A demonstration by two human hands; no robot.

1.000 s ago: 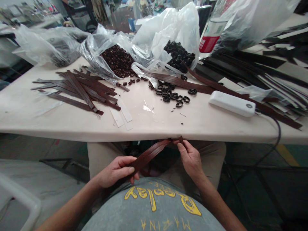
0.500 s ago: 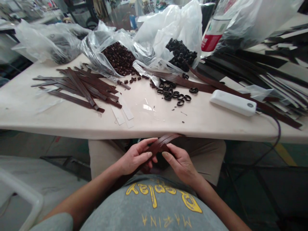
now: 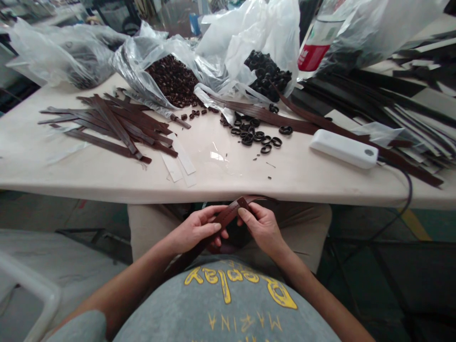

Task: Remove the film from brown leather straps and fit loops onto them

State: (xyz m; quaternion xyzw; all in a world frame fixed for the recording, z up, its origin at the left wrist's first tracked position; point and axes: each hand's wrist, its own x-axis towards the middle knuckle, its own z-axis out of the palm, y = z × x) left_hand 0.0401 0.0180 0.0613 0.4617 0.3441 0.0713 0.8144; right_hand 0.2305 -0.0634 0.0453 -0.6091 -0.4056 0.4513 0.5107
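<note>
A dark brown leather belt [image 3: 228, 214], with a line of small marks along it, lies between my hands just below the table's front edge. My left hand [image 3: 201, 230] grips it, thumb on top and fingers underneath. The thumb and fingers of my right hand [image 3: 262, 229] pinch the belt near a squared end. One length curves away behind my right hand, and another trails down along my left forearm. On the table ahead lie loose black loops [image 3: 266, 148] and small brown loops [image 3: 196, 113].
Brown leather strips [image 3: 117, 126] are heaped at left beside white strips [image 3: 183, 156]. Plastic bags [image 3: 263, 28] with loops stand behind. At right are a white corded device [image 3: 344, 148], a red-labelled bottle [image 3: 315, 50] and stacked dark strips [image 3: 370, 97].
The belt has turned between my hands, so its squared end and line of marks now show on top. My left hand has shifted slightly left. The view has moved a little.
</note>
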